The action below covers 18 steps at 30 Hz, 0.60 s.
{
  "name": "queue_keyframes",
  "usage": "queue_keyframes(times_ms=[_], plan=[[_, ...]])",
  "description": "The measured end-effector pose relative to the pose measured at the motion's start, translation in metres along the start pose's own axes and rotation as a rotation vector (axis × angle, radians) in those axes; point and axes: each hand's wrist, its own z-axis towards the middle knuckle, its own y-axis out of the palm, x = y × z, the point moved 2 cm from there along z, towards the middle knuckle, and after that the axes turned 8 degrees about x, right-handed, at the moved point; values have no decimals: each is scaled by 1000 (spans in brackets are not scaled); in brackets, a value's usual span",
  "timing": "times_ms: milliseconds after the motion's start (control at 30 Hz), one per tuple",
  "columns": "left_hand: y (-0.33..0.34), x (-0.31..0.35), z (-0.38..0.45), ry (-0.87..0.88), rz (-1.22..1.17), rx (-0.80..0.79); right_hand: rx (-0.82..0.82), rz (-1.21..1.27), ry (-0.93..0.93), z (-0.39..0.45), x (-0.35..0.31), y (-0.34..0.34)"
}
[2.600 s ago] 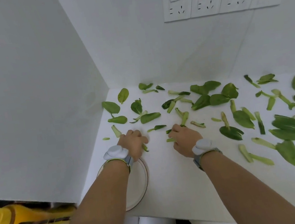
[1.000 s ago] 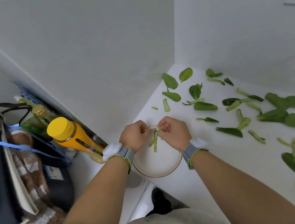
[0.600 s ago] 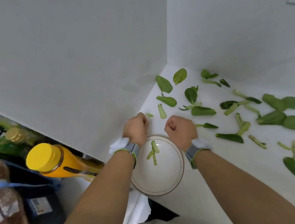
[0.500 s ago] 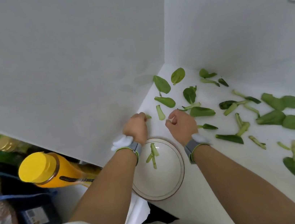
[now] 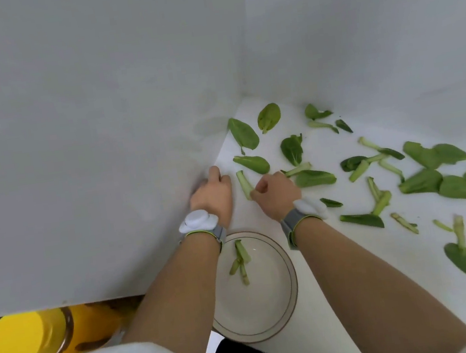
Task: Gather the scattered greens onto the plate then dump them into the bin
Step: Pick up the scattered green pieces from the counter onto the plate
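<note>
The right hand (image 5: 278, 195) pinches a pale stem (image 5: 244, 184) on the white table (image 5: 345, 280); the left hand (image 5: 213, 197) rests curled beside the wall. A plate (image 5: 274, 305) holds 3 stem pieces (image 5: 241, 260). Scattered greens (image 5: 424, 179) lie to the right.

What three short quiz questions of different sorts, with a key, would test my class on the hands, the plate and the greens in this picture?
1. True or false: the plate already holds a few pale green stem pieces.
2. Which hand is pinching a stem on the counter? A) left hand B) right hand C) neither
3. Fill in: most scattered leaves lie to the ___ of the plate.

Key
1. True; stem pieces lie on the plate's far half.
2. B; its fingers pinch the near end of a pale stem, while the left hand rests beside the white side panel.
3. right
</note>
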Motion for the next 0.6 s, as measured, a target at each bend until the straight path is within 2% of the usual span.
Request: queue_keyframes(times_ms=[67,200,267,400,600], plan=[[4,0,-1,-13,-34,24,-21,73,-1,-2,6,-2],[5,6,-12,-134,-274,93,-37,269,35,-18,22,-13],[6,9,-19,-131,-366,115,-23,364,69,-24,26,-16],[0,14,-49,-157,-476,222,-54,423,-2,-47,33,-25],[-7,19,-101,-116,-286,206,-44,518,-103,-91,52,-36]])
